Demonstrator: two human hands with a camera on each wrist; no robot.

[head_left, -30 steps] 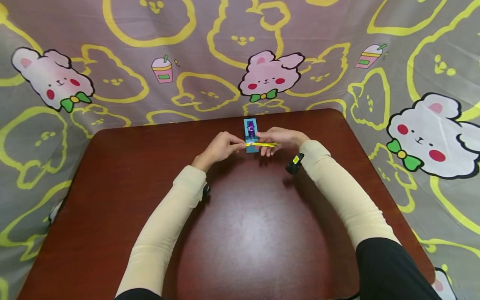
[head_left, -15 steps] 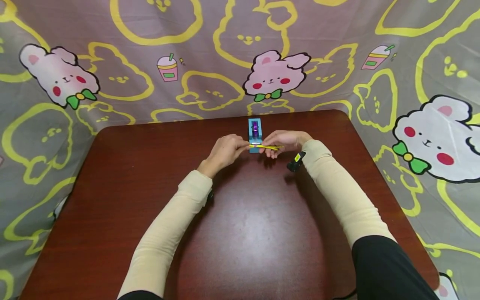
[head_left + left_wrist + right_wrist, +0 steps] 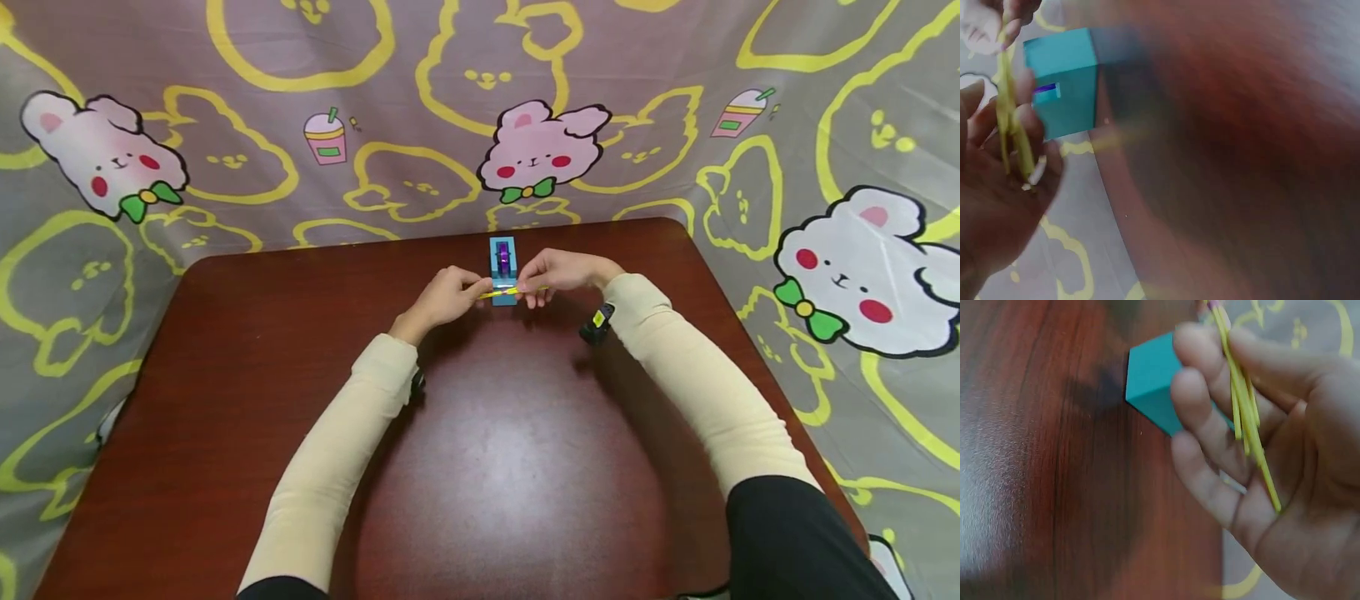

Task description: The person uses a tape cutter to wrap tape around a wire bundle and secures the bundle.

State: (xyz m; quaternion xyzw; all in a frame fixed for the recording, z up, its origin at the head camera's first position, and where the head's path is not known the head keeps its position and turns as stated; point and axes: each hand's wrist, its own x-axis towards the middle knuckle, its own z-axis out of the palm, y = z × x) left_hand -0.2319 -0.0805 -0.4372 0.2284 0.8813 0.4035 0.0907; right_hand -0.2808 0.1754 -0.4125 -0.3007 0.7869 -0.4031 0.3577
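In front of me, a bundle of thin yellow strands (image 3: 505,292) stretches sideways between my two hands. My left hand (image 3: 444,293) pinches its left part, with strand ends lying across the fingers in the left wrist view. Thumb and fingers of my right hand (image 3: 562,272) pinch it right of the middle; loose ends (image 3: 1250,419) run over the palm. A purple-pink band (image 3: 1212,304) circles the bundle near the right fingertips. Just beyond, a teal tape dispenser (image 3: 1063,56) with a purple roll (image 3: 503,258) stands on the table, its near end overlapped by the bundle.
The dark red-brown table (image 3: 480,450) spreads out beneath both arms. A grey cloth (image 3: 420,108) with cartoon animals hangs along its far edge and sides. A black wrist camera (image 3: 597,325) sticks out below my right wrist.
My right fingers have closed in on the bundle near its middle, where before they lay more spread under its right ends. The bundle has shifted slightly left relative to the dispenser.
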